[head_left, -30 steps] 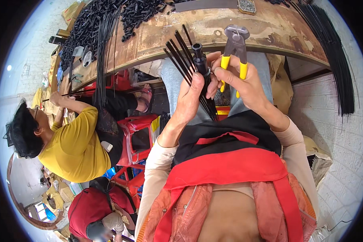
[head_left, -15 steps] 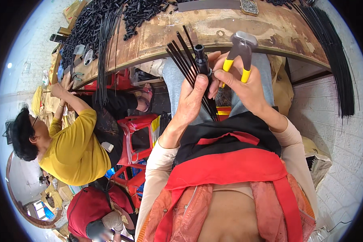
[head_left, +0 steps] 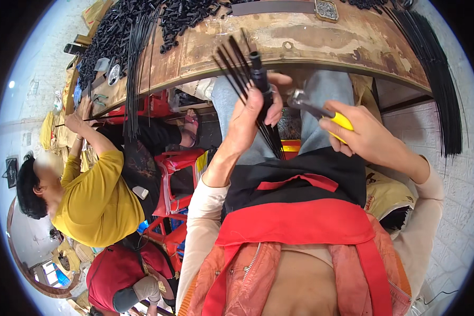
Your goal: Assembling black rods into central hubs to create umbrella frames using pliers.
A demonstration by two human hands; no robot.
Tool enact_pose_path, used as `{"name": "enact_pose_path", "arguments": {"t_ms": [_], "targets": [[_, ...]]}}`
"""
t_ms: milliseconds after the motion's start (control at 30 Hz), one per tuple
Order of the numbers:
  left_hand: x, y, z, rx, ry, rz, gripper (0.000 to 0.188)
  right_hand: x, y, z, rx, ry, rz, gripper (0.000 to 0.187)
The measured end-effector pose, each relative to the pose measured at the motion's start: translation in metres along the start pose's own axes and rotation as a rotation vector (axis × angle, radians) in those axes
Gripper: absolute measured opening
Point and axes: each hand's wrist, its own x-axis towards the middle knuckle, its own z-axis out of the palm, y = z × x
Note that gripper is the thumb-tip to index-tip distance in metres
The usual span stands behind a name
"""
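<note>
My left hand (head_left: 241,129) is closed round a bundle of thin black rods (head_left: 229,73) and a black ribbed tubular piece (head_left: 258,73). The rods slant up past the thumb and stick out below the palm; one finger stretches away to the right. To the right of it, my right hand (head_left: 364,129) grips pincers with yellow handles (head_left: 343,121). Their metal head points left toward the tube but stands apart from it. Motion smears the pincers' head, so whether the jaws meet cannot be told. Both hands are above my lap, at the table's near edge.
The worn wooden table (head_left: 258,39) curves across the top. Black plastic parts (head_left: 118,39) lie heaped at its left, with a small tray of metal bits (head_left: 326,9) farther back. Long black rods (head_left: 445,100) overhang the right edge. A co-worker in yellow (head_left: 97,197) sits left.
My right hand has swung right and down, away from my left hand, and the pincers have turned from upright to pointing left. My left hand keeps its hold with slight movement.
</note>
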Motion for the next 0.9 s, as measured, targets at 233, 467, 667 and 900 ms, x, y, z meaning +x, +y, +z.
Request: {"name": "enact_pose_path", "arguments": {"t_ms": [233,467,667,900], "targets": [[-0.001,-0.002,0.009,-0.035,-0.016,-0.049,0.053,-0.003,-0.001,0.001,-0.119,-0.065,0.020,0.033],[-0.002,-0.002,0.015,-0.027,-0.052,-0.035,0.053,-0.005,0.004,-0.011,0.080,-0.174,-0.134,0.035],[-0.004,-0.002,0.018,0.044,-0.058,-0.033,0.054,-0.004,-0.019,-0.026,0.026,-0.329,0.122,0.034],[-0.011,-0.002,0.016,-0.016,0.001,-0.001,0.057,0.009,-0.025,-0.029,0.154,-0.509,0.343,0.034]]}}
